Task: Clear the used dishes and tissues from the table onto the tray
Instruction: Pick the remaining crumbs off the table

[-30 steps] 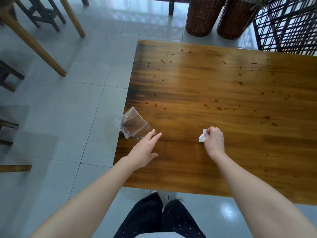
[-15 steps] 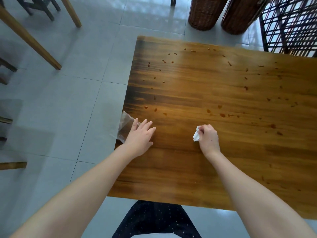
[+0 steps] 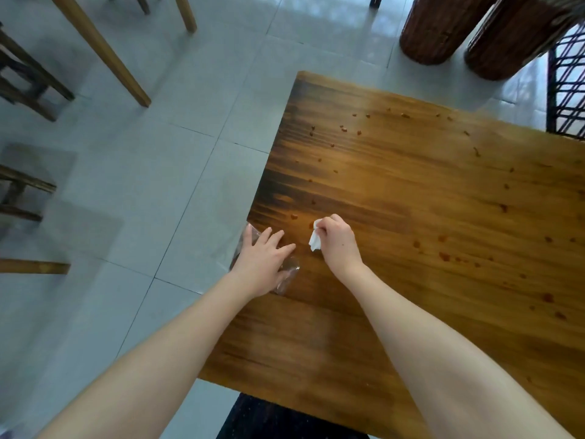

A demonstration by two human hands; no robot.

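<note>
- Right hand [image 3: 340,245]: fingers curled, pinching a crumpled white tissue [image 3: 314,240] over the wooden table [image 3: 427,201], near its left edge.
- Left hand [image 3: 264,263]: fingers straight and spread, pressing flat on a clear plastic wrapper [image 3: 287,277] at the left table edge. It is mostly hidden, possibly a bag.
- Reddish crumbs [image 3: 444,256] scattered right and far.

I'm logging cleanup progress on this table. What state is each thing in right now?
left hand: flat, fingers spread, pressing on the clear plastic bag.
clear plastic bag: crumpled, pinned at the left edge of the table.
right hand: fingers curled, pinching the tissue.
tissue: white, crumpled, held in the fingertips.
table: scattered with reddish crumbs.
</note>
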